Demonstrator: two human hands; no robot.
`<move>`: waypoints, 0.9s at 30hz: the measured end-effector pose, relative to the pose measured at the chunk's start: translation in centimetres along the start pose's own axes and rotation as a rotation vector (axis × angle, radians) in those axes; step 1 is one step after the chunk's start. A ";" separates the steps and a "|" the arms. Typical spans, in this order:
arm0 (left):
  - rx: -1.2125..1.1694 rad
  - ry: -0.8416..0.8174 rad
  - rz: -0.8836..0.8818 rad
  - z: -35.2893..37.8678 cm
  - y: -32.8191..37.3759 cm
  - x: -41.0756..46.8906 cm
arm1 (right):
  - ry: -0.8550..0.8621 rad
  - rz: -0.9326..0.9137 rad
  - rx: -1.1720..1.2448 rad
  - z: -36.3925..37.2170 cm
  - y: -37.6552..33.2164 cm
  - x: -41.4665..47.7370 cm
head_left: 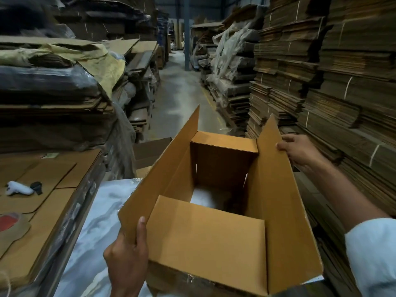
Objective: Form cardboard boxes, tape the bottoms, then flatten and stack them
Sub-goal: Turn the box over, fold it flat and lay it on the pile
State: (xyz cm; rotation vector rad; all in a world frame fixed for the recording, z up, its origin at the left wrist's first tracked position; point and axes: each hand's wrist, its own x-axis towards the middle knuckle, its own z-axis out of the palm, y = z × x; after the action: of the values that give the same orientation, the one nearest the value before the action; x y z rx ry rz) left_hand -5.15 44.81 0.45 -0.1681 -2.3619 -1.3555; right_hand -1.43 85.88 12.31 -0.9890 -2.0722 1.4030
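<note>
Now | open box between hands | left hand, right hand each gripping it

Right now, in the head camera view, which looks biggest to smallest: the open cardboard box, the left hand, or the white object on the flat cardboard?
Largest: open cardboard box.
Next: left hand, though its nearness to the camera inflates it.
Smallest: white object, lying farther off.

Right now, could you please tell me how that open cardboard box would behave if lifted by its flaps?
Probably light: the cardboard box is empty and thin-walled. It would likely rack out of square, since its bottom looks open. The flap the left hand grips would probably bend at its crease.
</note>
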 end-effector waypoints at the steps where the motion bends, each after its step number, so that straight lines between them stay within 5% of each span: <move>1: -0.012 -0.011 -0.004 0.0 0.1 -0.1 | 0.014 -0.018 -0.024 0.2 -0.1 0.1; 6: -0.032 -0.078 -0.051 0.3 0.7 -0.5 | 0.142 -0.193 -0.269 1.5 -1.1 0.8; 13: 0.001 -0.161 -0.061 0.8 0.5 -0.6 | -0.024 -0.286 -0.801 3.5 -3.1 0.9; 17: 0.008 -0.185 -0.066 0.9 0.1 -0.5 | -0.061 -0.420 -1.482 4.3 -4.7 -2.3; 19: 0.008 -0.179 -0.080 1.1 0.3 -0.4 | -0.267 -0.539 -1.519 5.2 -6.2 -5.6; 23: -0.032 -0.166 -0.091 2.4 2.3 -0.4 | -0.865 -0.458 -1.419 8.4 -7.7 -11.2; 27: -0.041 -0.217 -0.027 5.2 3.9 -0.6 | -0.920 -0.440 -1.528 12.7 -5.3 -10.5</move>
State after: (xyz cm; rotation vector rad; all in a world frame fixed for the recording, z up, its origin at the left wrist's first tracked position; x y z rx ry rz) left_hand -4.95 51.31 0.99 -0.3108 -2.5212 -1.4649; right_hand -5.19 68.96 12.62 -0.0781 -3.7410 -0.3458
